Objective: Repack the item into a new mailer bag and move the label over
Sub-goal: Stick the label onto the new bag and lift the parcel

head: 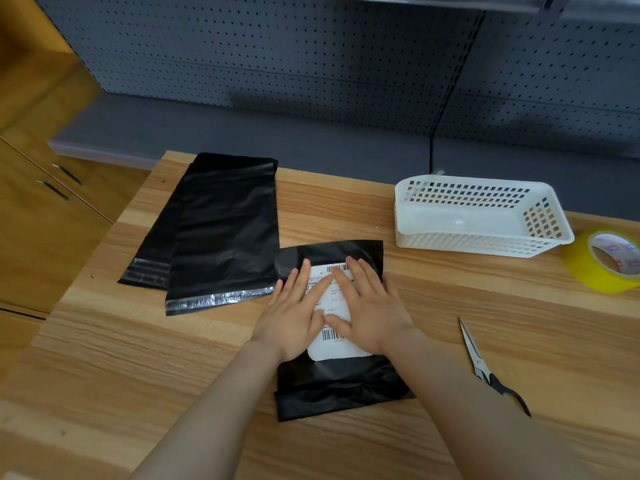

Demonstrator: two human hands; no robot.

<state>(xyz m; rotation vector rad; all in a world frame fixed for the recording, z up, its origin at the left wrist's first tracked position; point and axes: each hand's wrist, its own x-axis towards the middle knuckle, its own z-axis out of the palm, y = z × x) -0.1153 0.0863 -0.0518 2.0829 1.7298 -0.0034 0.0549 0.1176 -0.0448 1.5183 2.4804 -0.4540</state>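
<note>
I see a black bag [332, 386] lying flat on the wooden table [104, 358], right in front of me. It looks full, and its near end is folded and wrinkled. A white label [334, 346] with bar codes sits on top of the bag. My left hand [294, 313] lies flat on the left side of the label, with the fingers spread out and pointing away from me. My right hand [367, 306] lies flat on the right side of the label, fingers out too. Both hands are open and press down; they do not grab anything. The two hands nearly touch in the middle of the label. To the left of the bag are more flat black bags [221, 230], stacked on each other, with shiny strips at their near ends. Their edge touches the full bag. On the right I see a white basket [481, 220], a yellow roll of tape [602, 261] and a pair of scissors [485, 365], all well apart from the bag.
</note>
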